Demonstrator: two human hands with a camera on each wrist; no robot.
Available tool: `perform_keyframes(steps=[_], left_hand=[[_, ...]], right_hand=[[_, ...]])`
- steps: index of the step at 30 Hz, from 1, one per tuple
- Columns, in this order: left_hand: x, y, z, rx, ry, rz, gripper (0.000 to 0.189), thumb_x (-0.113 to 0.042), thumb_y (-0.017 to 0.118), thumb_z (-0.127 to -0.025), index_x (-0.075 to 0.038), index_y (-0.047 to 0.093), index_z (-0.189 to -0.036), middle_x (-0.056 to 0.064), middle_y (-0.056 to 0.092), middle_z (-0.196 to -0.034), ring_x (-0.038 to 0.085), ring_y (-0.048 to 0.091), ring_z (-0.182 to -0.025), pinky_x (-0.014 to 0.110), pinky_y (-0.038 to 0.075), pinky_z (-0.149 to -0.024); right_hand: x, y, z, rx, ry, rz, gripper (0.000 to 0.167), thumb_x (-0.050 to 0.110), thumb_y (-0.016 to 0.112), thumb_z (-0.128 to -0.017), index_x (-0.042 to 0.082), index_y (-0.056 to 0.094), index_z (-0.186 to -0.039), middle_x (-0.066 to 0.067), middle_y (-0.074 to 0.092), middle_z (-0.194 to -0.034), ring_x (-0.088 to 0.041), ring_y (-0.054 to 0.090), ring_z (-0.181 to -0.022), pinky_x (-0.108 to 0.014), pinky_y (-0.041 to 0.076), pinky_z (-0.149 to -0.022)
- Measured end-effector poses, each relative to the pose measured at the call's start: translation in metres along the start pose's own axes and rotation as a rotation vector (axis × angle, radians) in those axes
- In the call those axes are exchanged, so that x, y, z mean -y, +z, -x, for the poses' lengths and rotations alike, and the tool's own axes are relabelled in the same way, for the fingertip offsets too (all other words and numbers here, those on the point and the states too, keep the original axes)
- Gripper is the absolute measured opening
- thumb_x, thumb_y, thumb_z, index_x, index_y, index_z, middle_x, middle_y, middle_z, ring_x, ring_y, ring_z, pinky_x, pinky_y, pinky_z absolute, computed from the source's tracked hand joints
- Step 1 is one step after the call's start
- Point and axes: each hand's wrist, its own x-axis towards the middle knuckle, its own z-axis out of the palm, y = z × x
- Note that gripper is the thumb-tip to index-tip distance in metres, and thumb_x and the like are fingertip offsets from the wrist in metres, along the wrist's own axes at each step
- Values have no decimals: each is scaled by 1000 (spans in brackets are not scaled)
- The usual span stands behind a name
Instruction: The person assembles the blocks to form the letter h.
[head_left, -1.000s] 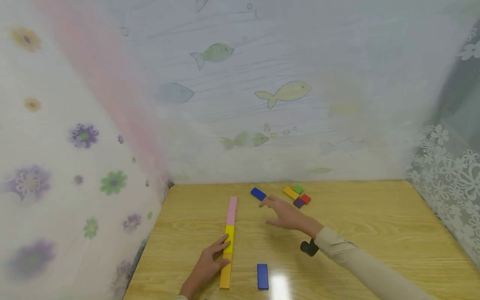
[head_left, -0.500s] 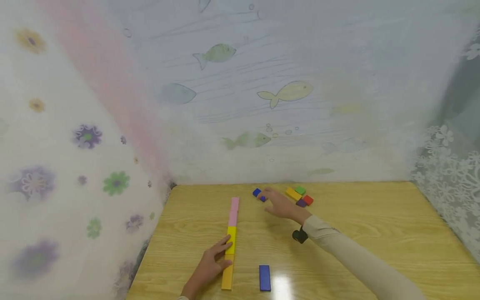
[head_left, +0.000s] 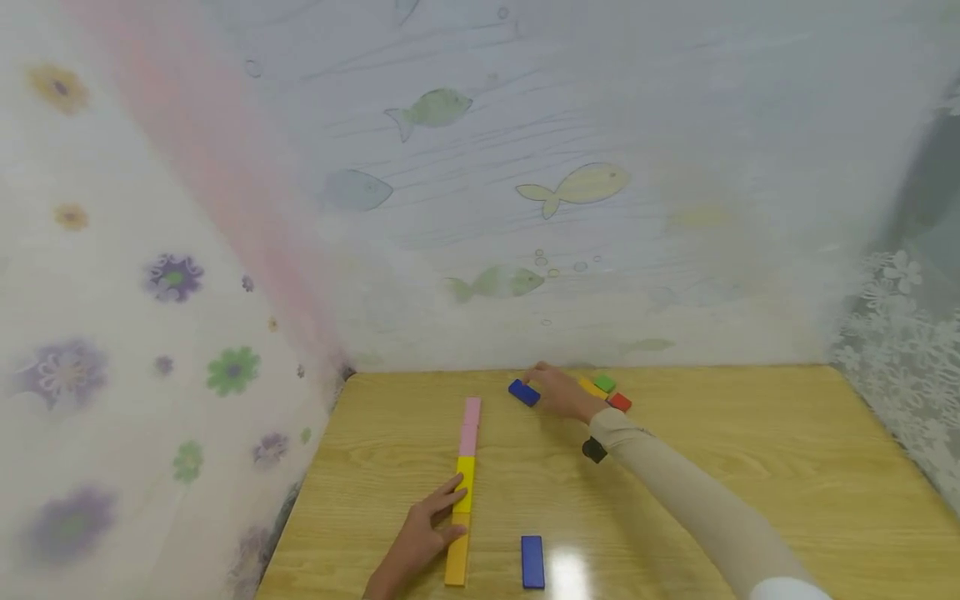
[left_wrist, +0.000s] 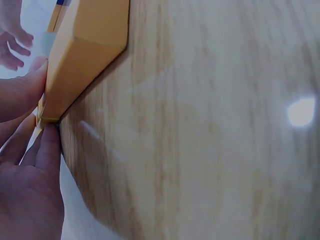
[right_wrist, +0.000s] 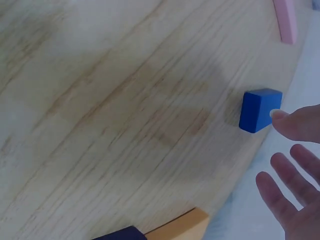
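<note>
Counter (head_left: 360,467) has a four-block row (head_left: 468,484) down, relaxed left hand (head_left: 420,529) on it, spread right hand (head_left: 562,392) by the far blue block (head_left: 523,392), other blocks (head_left: 604,383) still unplaced.

The head view is looking forward and down from above, taking in the tabletop (head_left: 712,475) along the bottom of its frame and the painted wall (head_left: 465,225) over it. The left wrist view is facing the wood from very near, an orange block (left_wrist: 90,30) looming at upper left, while the right wrist view is closely overlooking a blue block (right_wrist: 257,111) right of centre, which the head view is sharing, smaller, below its middle.
</note>
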Motion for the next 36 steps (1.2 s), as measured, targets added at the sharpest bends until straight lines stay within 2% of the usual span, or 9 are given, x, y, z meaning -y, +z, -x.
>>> perform_keyframes(steps=[8, 13, 20, 25, 29, 36], left_hand=[[-1, 1, -1, -3, -21, 5, 57, -7, 68, -85, 4, 46, -136, 15, 28, -151, 36, 25, -137, 33, 38, -104], [-1, 2, -1, -6, -15, 11, 56, -5, 68, -85, 4, 46, -136, 14, 28, -152, 36, 26, -137, 32, 39, -103], [-1, 4, -3, -11, -44, 2, 56, -10, 69, -85, 0, 48, -136, 8, 30, -152, 32, 27, -138, 27, 39, -103], [2, 5, -2, -9, -65, -3, 55, -10, 69, -85, -1, 49, -135, 6, 31, -151, 30, 28, -138, 26, 39, -103], [1, 5, -2, -14, -70, -16, 55, -11, 69, -85, -2, 49, -136, 6, 31, -151, 30, 28, -138, 28, 38, -104], [-3, 2, -1, -30, -71, -41, 56, -12, 70, -85, -2, 50, -136, 5, 32, -151, 29, 28, -138, 29, 37, -105]], right_hand=[[-4, 3, -10, 5, 37, 27, 46, -14, 65, -74, -2, 59, -118, -17, 54, -116, -30, 55, -105, -42, 50, -89], [-7, 12, -19, 25, 27, 105, 49, -12, 64, -74, 0, 58, -122, -18, 55, -121, -33, 54, -107, -45, 48, -94], [-15, 24, -19, 95, 44, 231, 52, 0, 68, -82, 8, 54, -131, -16, 51, -131, -34, 51, -118, -46, 46, -98], [-13, 28, -14, 174, 78, 237, 61, -1, 65, -82, 13, 47, -139, -11, 41, -144, -31, 43, -128, -44, 42, -103], [-8, 26, -13, 202, 68, 246, 61, -1, 62, -81, 11, 47, -139, -12, 41, -144, -31, 46, -126, -43, 43, -101], [-3, 25, -14, 160, 32, 232, 52, 7, 66, -82, 6, 51, -132, -17, 46, -136, -31, 51, -117, -44, 48, -95]])
